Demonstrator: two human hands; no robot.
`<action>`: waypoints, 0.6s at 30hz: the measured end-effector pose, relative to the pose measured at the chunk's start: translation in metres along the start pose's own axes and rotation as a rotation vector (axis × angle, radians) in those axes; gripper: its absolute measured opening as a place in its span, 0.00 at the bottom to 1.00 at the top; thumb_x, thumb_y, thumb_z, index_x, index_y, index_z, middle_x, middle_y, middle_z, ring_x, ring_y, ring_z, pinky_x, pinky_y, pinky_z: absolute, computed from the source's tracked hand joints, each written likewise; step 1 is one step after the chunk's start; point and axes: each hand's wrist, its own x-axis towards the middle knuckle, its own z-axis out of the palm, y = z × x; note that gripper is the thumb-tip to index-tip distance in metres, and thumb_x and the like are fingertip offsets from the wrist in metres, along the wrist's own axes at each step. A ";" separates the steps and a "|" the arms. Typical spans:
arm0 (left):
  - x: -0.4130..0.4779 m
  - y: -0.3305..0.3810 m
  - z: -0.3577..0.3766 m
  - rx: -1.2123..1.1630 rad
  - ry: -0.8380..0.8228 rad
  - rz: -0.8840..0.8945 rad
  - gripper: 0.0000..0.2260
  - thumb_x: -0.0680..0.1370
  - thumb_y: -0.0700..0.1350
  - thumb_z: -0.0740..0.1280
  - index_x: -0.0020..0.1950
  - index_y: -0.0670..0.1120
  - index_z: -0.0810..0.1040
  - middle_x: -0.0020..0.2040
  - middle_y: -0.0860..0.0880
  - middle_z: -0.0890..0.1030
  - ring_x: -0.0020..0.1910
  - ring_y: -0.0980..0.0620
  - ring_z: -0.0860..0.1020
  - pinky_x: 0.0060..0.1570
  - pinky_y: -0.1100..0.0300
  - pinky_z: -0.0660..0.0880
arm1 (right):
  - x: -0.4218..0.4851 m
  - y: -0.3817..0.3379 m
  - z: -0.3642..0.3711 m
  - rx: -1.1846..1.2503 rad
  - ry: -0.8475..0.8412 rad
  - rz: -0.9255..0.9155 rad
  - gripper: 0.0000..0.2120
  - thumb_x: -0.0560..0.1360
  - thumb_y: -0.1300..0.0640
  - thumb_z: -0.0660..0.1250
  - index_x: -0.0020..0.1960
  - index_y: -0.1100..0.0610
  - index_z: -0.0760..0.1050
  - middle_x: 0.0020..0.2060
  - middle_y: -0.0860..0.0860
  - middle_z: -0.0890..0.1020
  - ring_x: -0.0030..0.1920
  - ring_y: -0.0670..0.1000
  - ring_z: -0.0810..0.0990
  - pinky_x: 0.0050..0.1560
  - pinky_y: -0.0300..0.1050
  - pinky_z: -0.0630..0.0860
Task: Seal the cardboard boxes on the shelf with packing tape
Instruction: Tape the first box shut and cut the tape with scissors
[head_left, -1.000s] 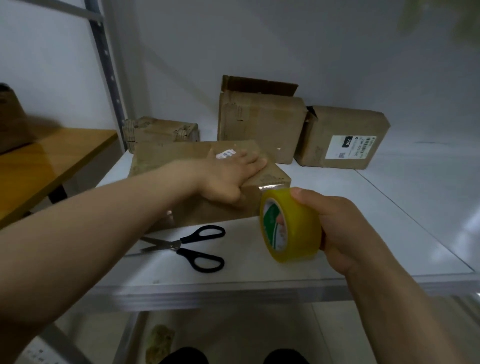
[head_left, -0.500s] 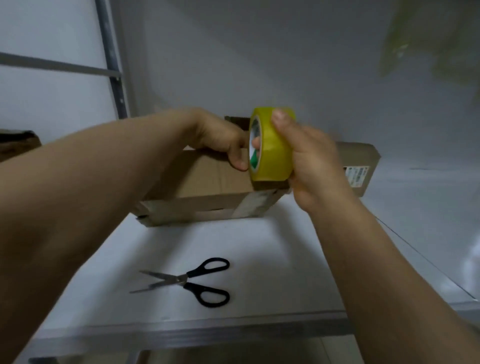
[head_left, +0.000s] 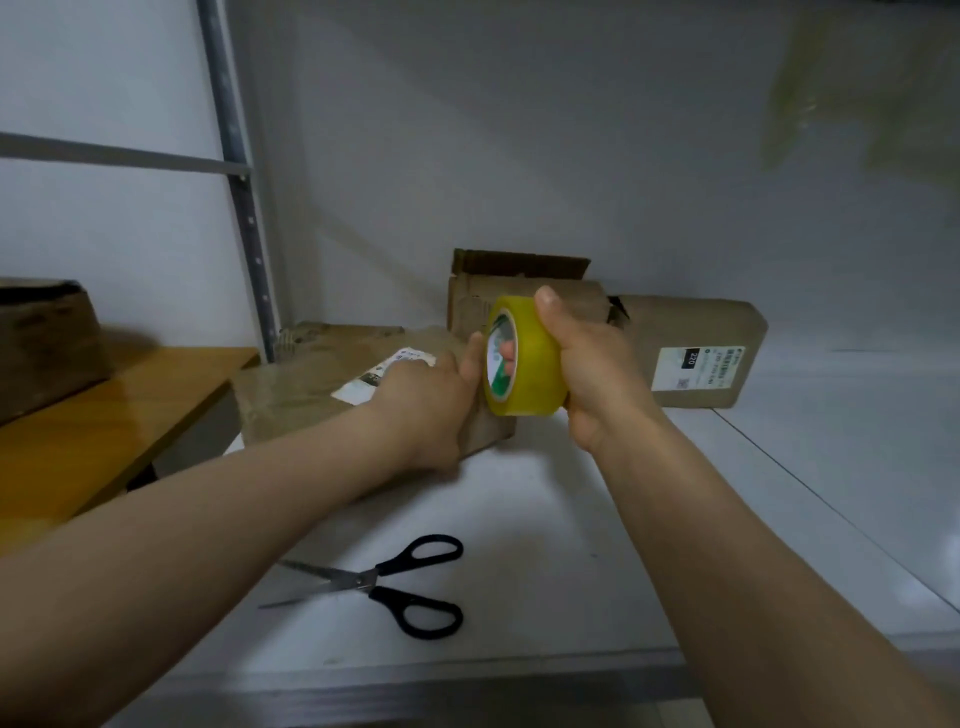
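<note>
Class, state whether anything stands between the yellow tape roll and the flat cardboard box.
Nothing visible does. The right hand holds the yellow tape roll at a corner of the flat cardboard box, beside the left hand; the black-handled scissors lie apart.

Boxes (head_left: 696, 353) rear, scissors (head_left: 371, 579) front, bare shelf (head_left: 779, 519) right

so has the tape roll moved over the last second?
Yes. The tape roll in the right hand has risen and gone back, away from the scissors, to the right end of the near cardboard box.
</note>
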 end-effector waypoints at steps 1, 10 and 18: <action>0.002 -0.005 0.002 -0.035 0.001 0.003 0.50 0.72 0.54 0.71 0.81 0.42 0.40 0.68 0.41 0.69 0.61 0.41 0.76 0.53 0.48 0.74 | 0.001 -0.001 -0.001 -0.002 -0.002 -0.005 0.15 0.80 0.47 0.67 0.40 0.56 0.78 0.29 0.49 0.85 0.30 0.46 0.84 0.38 0.45 0.82; -0.001 -0.025 0.035 -0.185 -0.047 -0.150 0.50 0.65 0.66 0.76 0.79 0.52 0.55 0.71 0.41 0.57 0.71 0.39 0.58 0.63 0.41 0.72 | -0.023 0.051 -0.016 0.029 -0.004 0.143 0.06 0.78 0.53 0.70 0.47 0.56 0.80 0.32 0.48 0.86 0.33 0.47 0.86 0.42 0.47 0.82; 0.019 -0.031 0.021 -0.235 -0.193 -0.151 0.65 0.61 0.62 0.81 0.81 0.59 0.35 0.83 0.53 0.41 0.80 0.38 0.46 0.67 0.29 0.62 | -0.028 0.050 -0.009 0.061 -0.001 0.115 0.09 0.76 0.51 0.72 0.48 0.57 0.82 0.40 0.53 0.88 0.43 0.54 0.87 0.54 0.57 0.82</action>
